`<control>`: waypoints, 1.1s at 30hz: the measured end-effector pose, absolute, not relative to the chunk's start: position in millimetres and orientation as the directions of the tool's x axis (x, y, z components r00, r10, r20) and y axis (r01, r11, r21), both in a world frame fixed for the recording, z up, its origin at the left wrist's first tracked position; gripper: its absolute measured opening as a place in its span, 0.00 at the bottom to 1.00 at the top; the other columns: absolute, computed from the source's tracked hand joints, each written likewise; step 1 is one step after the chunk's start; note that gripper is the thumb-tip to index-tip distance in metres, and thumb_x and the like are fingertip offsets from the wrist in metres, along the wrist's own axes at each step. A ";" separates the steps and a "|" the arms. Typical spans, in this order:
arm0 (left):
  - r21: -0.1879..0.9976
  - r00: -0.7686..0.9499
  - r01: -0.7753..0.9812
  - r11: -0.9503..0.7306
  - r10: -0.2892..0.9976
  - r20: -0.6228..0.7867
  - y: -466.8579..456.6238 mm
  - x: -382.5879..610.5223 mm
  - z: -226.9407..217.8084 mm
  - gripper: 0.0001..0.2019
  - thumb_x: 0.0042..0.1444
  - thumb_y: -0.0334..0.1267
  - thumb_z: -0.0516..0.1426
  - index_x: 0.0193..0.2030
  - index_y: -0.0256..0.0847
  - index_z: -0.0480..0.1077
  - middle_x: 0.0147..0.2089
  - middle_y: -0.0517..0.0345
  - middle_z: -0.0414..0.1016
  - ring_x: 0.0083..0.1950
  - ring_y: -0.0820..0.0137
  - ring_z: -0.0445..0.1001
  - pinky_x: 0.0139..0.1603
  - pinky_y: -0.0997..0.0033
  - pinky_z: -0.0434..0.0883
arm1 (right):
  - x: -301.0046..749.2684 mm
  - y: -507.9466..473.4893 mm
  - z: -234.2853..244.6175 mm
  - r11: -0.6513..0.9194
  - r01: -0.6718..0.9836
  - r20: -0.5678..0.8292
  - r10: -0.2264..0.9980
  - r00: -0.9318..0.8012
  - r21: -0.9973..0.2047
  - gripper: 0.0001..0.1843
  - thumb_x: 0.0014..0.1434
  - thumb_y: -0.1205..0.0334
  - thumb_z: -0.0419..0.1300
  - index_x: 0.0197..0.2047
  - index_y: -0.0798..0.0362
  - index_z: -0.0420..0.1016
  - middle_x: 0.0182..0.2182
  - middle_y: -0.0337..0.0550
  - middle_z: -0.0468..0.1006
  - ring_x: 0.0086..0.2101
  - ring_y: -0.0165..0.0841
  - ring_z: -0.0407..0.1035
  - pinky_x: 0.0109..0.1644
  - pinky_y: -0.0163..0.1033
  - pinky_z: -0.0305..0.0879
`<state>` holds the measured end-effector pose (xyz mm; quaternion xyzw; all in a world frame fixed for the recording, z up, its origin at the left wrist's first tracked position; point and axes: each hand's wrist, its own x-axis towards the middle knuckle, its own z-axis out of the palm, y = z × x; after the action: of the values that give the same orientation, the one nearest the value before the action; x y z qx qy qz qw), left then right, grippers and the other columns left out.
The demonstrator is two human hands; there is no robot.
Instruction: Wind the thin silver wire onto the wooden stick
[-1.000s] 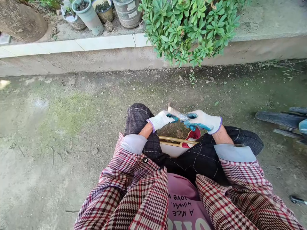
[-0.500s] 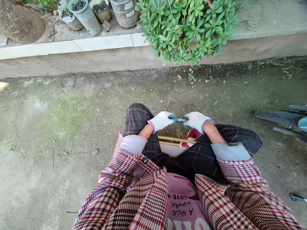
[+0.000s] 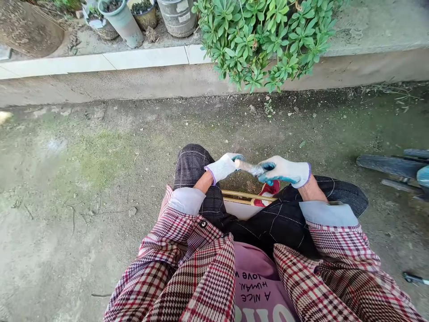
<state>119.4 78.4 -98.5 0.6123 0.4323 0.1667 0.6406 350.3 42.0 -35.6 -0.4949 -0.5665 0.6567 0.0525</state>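
Note:
A short pale stick [image 3: 244,165] with shiny silvery wrapping round part of it lies slanted between my hands, above my knees. My right hand [image 3: 283,171], in a white glove with a teal palm, is closed round its wrapped end. The bare, light end points left and passes in front of the fingers of my left hand [image 3: 225,166], which wears a matching glove. Those left fingers are curled and partly hidden; what they pinch, if anything, does not show.
Below my hands are tan bars [image 3: 248,196] and a red shoe [image 3: 271,190]. A leafy bush [image 3: 264,44] overhangs a low ledge [image 3: 147,59] with several pots [image 3: 125,27]. Dark wooden pieces [image 3: 385,164] stand right; a small black-and-white object [image 3: 415,279] lies lower right.
My right hand has turned and shifted slightly right, tilting the stick so its bare end swings into view. My left fingers have moved slightly left and up, behind that end.

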 end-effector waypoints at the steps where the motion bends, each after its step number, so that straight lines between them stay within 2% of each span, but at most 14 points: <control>1: 0.926 0.570 0.330 0.183 0.744 -0.350 77.8 119.3 -100.4 0.09 0.49 0.38 0.62 0.32 0.33 0.75 0.31 0.60 0.74 0.33 0.73 0.67 0.38 0.72 0.66 | 349.6 41.9 -37.5 -0.273 0.569 -0.604 0.585 -0.541 -0.775 0.15 0.45 0.51 0.69 0.30 0.53 0.76 0.24 0.37 0.73 0.25 0.31 0.67 0.29 0.36 0.63; 3: 0.907 0.559 0.400 0.136 0.748 -0.358 75.5 119.4 -101.6 0.10 0.48 0.40 0.62 0.30 0.34 0.74 0.29 0.62 0.72 0.31 0.74 0.65 0.36 0.72 0.64 | 345.4 42.1 -42.8 -0.110 0.737 -0.665 0.535 -0.521 -0.667 0.13 0.46 0.52 0.67 0.26 0.52 0.75 0.21 0.35 0.71 0.25 0.31 0.66 0.28 0.35 0.59; 5: 0.872 0.563 0.485 0.061 0.741 -0.365 72.9 119.2 -99.8 0.11 0.49 0.42 0.61 0.29 0.34 0.75 0.26 0.63 0.70 0.30 0.74 0.63 0.34 0.72 0.62 | 339.3 43.4 -47.6 -0.017 0.874 -0.727 0.563 -0.393 -0.486 0.10 0.47 0.54 0.66 0.26 0.52 0.76 0.20 0.35 0.72 0.25 0.31 0.66 0.28 0.35 0.57; 7: 0.846 0.575 0.534 -0.002 0.734 -0.361 71.4 118.9 -96.8 0.10 0.51 0.41 0.60 0.29 0.34 0.76 0.25 0.63 0.69 0.29 0.75 0.62 0.32 0.72 0.60 | 334.4 46.0 -50.1 -0.006 0.938 -0.726 0.635 -0.264 -0.347 0.08 0.47 0.56 0.67 0.28 0.51 0.79 0.22 0.37 0.75 0.27 0.33 0.68 0.30 0.36 0.58; 9: 0.840 0.590 0.541 -0.040 0.730 -0.345 71.3 119.1 -93.9 0.10 0.52 0.39 0.58 0.32 0.35 0.78 0.25 0.64 0.70 0.28 0.75 0.62 0.31 0.72 0.60 | 332.7 50.0 -50.2 -0.032 0.954 -0.678 0.710 -0.189 -0.299 0.09 0.48 0.55 0.67 0.30 0.51 0.81 0.25 0.41 0.79 0.30 0.36 0.71 0.32 0.37 0.59; 11: 0.848 0.577 0.530 -0.009 0.737 -0.352 71.6 120.6 -91.3 0.11 0.53 0.37 0.57 0.36 0.34 0.80 0.26 0.63 0.72 0.28 0.75 0.64 0.31 0.73 0.61 | 334.2 54.2 -49.2 -0.063 0.956 -0.626 0.768 -0.136 -0.285 0.10 0.50 0.55 0.66 0.33 0.52 0.81 0.28 0.45 0.80 0.33 0.37 0.72 0.34 0.37 0.60; 14: 0.879 0.523 0.437 0.188 0.742 -0.419 71.6 124.3 -87.3 0.12 0.54 0.32 0.57 0.40 0.32 0.80 0.29 0.60 0.76 0.28 0.75 0.68 0.33 0.75 0.67 | 338.5 57.5 -47.3 -0.121 0.944 -0.558 0.826 -0.076 -0.308 0.13 0.54 0.52 0.63 0.35 0.53 0.79 0.28 0.44 0.79 0.32 0.36 0.72 0.33 0.36 0.62; 16: 0.892 0.507 0.330 0.310 0.738 -0.445 71.6 125.5 -85.8 0.12 0.54 0.30 0.57 0.42 0.31 0.80 0.32 0.56 0.80 0.30 0.75 0.72 0.35 0.76 0.70 | 340.9 56.3 -45.5 -0.236 0.836 -0.524 0.849 -0.071 -0.495 0.15 0.55 0.49 0.63 0.34 0.53 0.77 0.26 0.41 0.77 0.29 0.34 0.70 0.31 0.35 0.63; 18: 0.900 0.516 0.268 0.345 0.737 -0.436 72.6 124.6 -87.4 0.11 0.55 0.30 0.57 0.41 0.31 0.80 0.35 0.54 0.81 0.32 0.75 0.74 0.36 0.76 0.71 | 343.3 52.9 -42.4 -0.359 0.604 -0.523 0.844 -0.115 -0.711 0.16 0.51 0.47 0.65 0.33 0.53 0.76 0.25 0.39 0.76 0.26 0.33 0.68 0.30 0.36 0.66; 21: 0.910 0.526 0.290 0.295 0.746 -0.409 75.7 120.8 -96.5 0.09 0.53 0.33 0.60 0.39 0.32 0.80 0.35 0.55 0.81 0.32 0.74 0.74 0.36 0.75 0.72 | 348.2 47.2 -36.7 -0.432 0.423 -0.570 0.771 -0.285 -0.796 0.19 0.46 0.47 0.69 0.35 0.53 0.77 0.25 0.40 0.76 0.24 0.33 0.68 0.28 0.37 0.67; 23: 0.910 0.531 0.319 0.266 0.745 -0.404 77.8 118.7 -103.2 0.09 0.52 0.34 0.62 0.38 0.32 0.79 0.33 0.56 0.80 0.30 0.74 0.72 0.36 0.74 0.72 | 351.3 44.3 -34.9 -0.369 0.487 -0.588 0.679 -0.439 -0.791 0.19 0.46 0.48 0.69 0.35 0.54 0.78 0.25 0.41 0.76 0.25 0.33 0.69 0.28 0.37 0.67; 26: 0.899 0.555 0.393 0.191 0.731 -0.398 78.9 117.4 -105.9 0.09 0.51 0.34 0.62 0.38 0.32 0.79 0.33 0.57 0.80 0.31 0.74 0.72 0.37 0.74 0.71 | 351.7 41.0 -37.9 -0.216 0.600 -0.601 0.559 -0.571 -0.771 0.16 0.46 0.48 0.69 0.28 0.53 0.76 0.23 0.38 0.74 0.25 0.32 0.68 0.27 0.34 0.64; 29: 0.871 0.584 0.488 0.058 0.719 -0.376 77.3 117.4 -99.0 0.10 0.51 0.35 0.60 0.37 0.34 0.80 0.35 0.59 0.80 0.35 0.73 0.73 0.40 0.75 0.70 | 345.5 39.7 -45.1 -0.090 0.766 -0.679 0.536 -0.502 -0.637 0.13 0.48 0.52 0.66 0.24 0.52 0.73 0.19 0.35 0.71 0.23 0.29 0.65 0.25 0.33 0.57; 33: 0.837 0.601 0.547 -0.016 0.704 -0.379 72.7 118.7 -88.5 0.10 0.52 0.36 0.59 0.37 0.35 0.80 0.31 0.61 0.78 0.32 0.74 0.70 0.35 0.76 0.67 | 336.8 46.2 -52.8 -0.027 0.927 -0.694 0.672 -0.259 -0.373 0.08 0.47 0.55 0.66 0.26 0.51 0.78 0.20 0.38 0.75 0.25 0.33 0.68 0.28 0.36 0.57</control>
<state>118.7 72.7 -88.5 0.7090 0.4410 0.0719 0.5455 336.8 46.2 -52.8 -0.5882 -0.6798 0.4092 -0.1560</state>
